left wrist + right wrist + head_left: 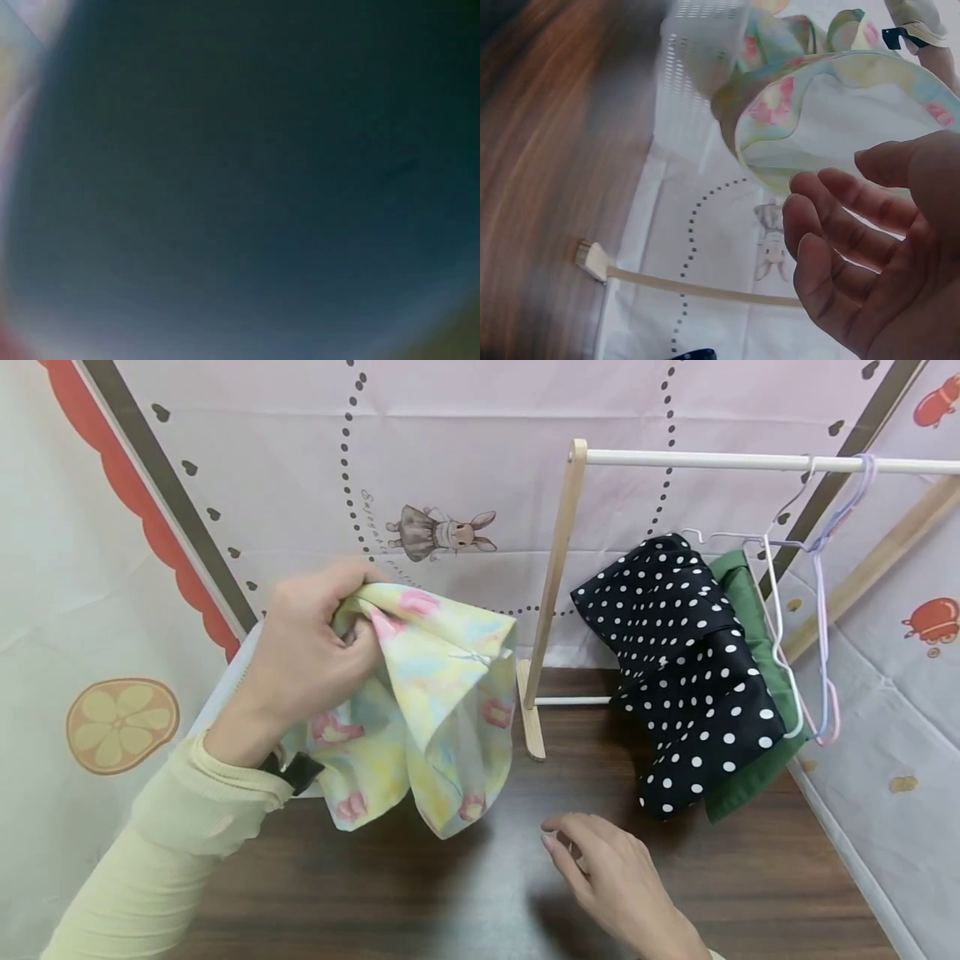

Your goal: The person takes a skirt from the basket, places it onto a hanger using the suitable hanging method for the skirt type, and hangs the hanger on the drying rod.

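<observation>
My left hand (311,639) grips a yellow garment (442,693) with pink flowers by its upper edge, thumb and fingers curled into the gathered fabric. The rest of it hangs down in loose folds. In the right wrist view the same garment (772,112) shows a wide round opening with a pale inside; its exact kind cannot be told. My right hand (607,872) is over the dark wooden surface, below and right of the garment, fingers loosely bent and holding nothing. Dark, blurred material covers nearly all of the left wrist view.
A wooden rack with a white rail (697,461) stands at the right. From it hang a black polka-dot garment (675,668), a green garment (750,777) and white, purple and pink hangers (823,635). A white perforated basket (694,75) stands behind the yellow garment. Printed cloth walls surround the surface.
</observation>
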### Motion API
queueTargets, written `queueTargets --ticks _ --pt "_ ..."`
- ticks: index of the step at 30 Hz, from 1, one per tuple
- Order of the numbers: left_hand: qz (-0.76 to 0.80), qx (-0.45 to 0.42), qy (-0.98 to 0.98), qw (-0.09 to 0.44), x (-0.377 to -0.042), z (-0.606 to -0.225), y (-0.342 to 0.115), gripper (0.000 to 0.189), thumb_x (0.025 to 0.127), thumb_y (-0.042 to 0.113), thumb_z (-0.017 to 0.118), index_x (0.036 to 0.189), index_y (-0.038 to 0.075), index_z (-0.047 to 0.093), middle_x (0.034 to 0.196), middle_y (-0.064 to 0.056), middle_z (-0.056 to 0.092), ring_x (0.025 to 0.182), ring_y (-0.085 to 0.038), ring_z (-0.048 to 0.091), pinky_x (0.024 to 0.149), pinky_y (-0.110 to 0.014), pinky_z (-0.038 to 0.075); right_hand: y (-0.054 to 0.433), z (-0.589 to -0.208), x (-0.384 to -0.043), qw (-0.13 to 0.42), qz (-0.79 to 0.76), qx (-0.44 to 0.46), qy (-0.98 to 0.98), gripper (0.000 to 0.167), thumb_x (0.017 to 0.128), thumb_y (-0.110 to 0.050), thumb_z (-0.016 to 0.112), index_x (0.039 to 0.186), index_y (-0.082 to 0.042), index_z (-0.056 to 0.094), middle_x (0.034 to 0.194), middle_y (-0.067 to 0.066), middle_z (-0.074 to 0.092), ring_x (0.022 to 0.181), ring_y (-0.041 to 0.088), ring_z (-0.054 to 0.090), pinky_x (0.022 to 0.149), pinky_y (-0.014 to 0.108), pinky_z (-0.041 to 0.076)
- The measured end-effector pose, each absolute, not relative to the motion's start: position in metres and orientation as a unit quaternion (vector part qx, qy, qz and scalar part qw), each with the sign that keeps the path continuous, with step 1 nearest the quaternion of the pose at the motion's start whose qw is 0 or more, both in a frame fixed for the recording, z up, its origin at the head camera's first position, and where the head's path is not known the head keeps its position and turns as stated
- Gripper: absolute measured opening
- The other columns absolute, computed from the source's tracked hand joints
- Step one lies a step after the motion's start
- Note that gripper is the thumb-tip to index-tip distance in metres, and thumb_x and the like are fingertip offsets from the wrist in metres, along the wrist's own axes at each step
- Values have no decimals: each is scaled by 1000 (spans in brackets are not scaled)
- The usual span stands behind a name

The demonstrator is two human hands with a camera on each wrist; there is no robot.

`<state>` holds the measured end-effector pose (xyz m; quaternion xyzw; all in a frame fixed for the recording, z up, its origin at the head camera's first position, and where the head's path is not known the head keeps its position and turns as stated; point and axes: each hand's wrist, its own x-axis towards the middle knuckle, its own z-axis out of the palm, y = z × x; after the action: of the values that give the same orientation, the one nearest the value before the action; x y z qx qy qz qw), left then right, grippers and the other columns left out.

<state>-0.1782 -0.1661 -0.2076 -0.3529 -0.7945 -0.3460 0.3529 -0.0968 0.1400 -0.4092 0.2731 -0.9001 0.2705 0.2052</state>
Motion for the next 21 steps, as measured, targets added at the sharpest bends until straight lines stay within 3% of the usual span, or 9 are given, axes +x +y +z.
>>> queueTargets --ticks 6,13,17,21 --pt "-377 -363 -783 335 -164 -205 -151 32 73 -11 43 86 5 66 67 5 52 55 -10 36 47 -21 27 141 -400 -94 250 314 330 -854 12 93 -17 66 104 -21 67 93 -15 62 75 -2 57 61 13 47" --pt "-413 -419 -752 298 -151 -209 -135 28 74 -11 43 88 0 65 63 5 44 53 -10 34 45 -21 28 141 -386 -98 334 349 377 -790 14 99 -18 58 105 -15 70 99 0 60 78 10 57 65 19 48" --pt "-418 -435 -746 282 -148 -216 -126 29 72 -10 43 86 3 64 61 7 38 52 -9 31 45 -20 25 141 -379 -96 353 371 386 -767 18 99 -19 57 108 -12 71 102 8 57 73 12 56 63 19 49" --pt "-431 -442 -740 268 -145 -217 -118 30 71 -10 43 86 5 63 63 8 42 51 -8 32 44 -20 25 143 -378 -96 356 373 385 -765 23 100 -23 57 113 -10 70 109 15 55 73 13 56 63 17 48"
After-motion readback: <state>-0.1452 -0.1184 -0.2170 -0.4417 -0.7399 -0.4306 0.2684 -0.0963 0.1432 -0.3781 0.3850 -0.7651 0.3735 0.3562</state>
